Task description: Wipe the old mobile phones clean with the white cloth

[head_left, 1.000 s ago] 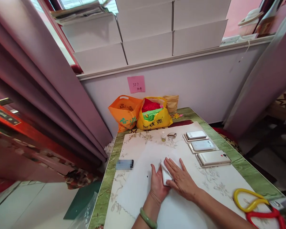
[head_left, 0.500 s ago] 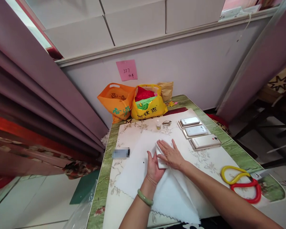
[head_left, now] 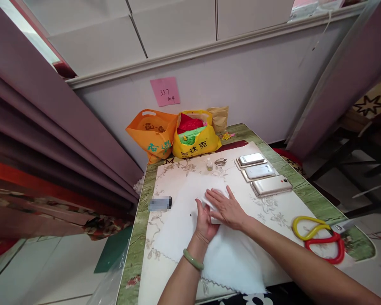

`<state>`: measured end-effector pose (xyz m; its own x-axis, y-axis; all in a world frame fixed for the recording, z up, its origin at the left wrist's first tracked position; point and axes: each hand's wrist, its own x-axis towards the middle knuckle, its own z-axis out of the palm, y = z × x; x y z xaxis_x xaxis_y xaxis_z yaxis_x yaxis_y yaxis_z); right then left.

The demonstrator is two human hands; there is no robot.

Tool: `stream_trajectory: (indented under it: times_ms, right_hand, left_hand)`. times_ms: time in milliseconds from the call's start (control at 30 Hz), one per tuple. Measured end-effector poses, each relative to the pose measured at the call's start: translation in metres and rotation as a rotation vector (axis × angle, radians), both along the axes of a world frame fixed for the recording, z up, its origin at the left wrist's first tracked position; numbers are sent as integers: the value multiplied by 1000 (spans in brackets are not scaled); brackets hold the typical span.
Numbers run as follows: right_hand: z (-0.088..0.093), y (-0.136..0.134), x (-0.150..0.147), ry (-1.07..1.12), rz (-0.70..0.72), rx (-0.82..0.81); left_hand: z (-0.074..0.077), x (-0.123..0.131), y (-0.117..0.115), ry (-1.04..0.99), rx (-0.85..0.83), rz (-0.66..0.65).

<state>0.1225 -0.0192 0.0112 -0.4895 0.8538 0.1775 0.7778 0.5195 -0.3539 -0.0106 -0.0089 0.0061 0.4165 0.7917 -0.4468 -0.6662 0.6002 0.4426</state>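
Note:
A white cloth point(head_left: 231, 258) lies spread on the table. Near its middle sits a small white flat object point(head_left: 213, 212), partly wrapped in a fold of the cloth and mostly hidden under my hands. My right hand point(head_left: 226, 206) lies flat on top of it with the fingers stretched out. My left hand point(head_left: 205, 222) rests against its left side, fingers extended; a green bangle point(head_left: 193, 260) is on that wrist. Three phones point(head_left: 271, 185) lie in a row to the right of the cloth.
A patterned mat point(head_left: 174, 176) covers the green table point(head_left: 307, 186). Scissors with yellow and red handles point(head_left: 320, 239) lie at the right. A small bottle point(head_left: 209, 164), an orange bag point(head_left: 152, 135) and a yellow bag point(head_left: 195, 142) stand at the far end by the wall.
The view has tilted down and pulled back. Both hands stay on the white object; the right hand has slid a little left over it.

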Motion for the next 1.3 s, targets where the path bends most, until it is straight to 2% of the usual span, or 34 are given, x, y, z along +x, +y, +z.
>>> stream_trajectory:
  times_ms: [100, 200, 267, 400, 500, 567, 667, 767, 833, 900, 967, 1100, 1167, 1233, 1300]
  right_hand:
    - [4, 31, -5, 26, -107, -113]
    - [2, 33, -6, 68, -165, -158]
    - [-3, 17, -5, 80, -197, -122]
    - [-14, -40, -5, 61, -207, -41]
    - [-16, -75, -6, 28, -155, 42]
    - [-15, -83, -6, 16, -140, 95]
    - [-10, -69, -6, 11, -140, 120]
    - [-5, -35, -8, 10, -164, 84]
    - [-4, -15, -9, 10, -189, 65]
    - [-4, -7, -12, 10, -215, 67]
    - [-7, -14, -13, 9, -186, 98]
    - [-13, -53, -10, 16, 33, 162]
    - [-14, -63, -6, 19, 88, 162]
    - [-13, -57, -3, 13, 87, 146]
    - [-12, -37, -1, 0, 37, 120]
  left_hand:
    - [0, 2, -4, -16, 92, -24]
    - [-3, 4, -7, 4, 161, 11]
    - [-6, 4, -8, 25, 142, 50]
    - [-6, 4, -5, 17, 43, 110]
    - [-3, 2, -2, -74, 14, 60]
    - [-2, 1, -2, -96, -18, 27]
    - [-4, -1, -2, -84, -13, 51]
    - [-6, 0, -4, -29, 24, 110]
    - [-5, 1, -6, -18, 35, 102]
    - [-2, 1, -7, -50, 33, 82]
    - [1, -1, -8, -79, 0, 95]
    - [0, -8, -7, -67, -100, 102]
    - [-3, -10, -5, -49, -117, 80]
    - [-5, -9, -3, -42, -120, 97]
    - [-4, -6, -2, -50, -101, 131]
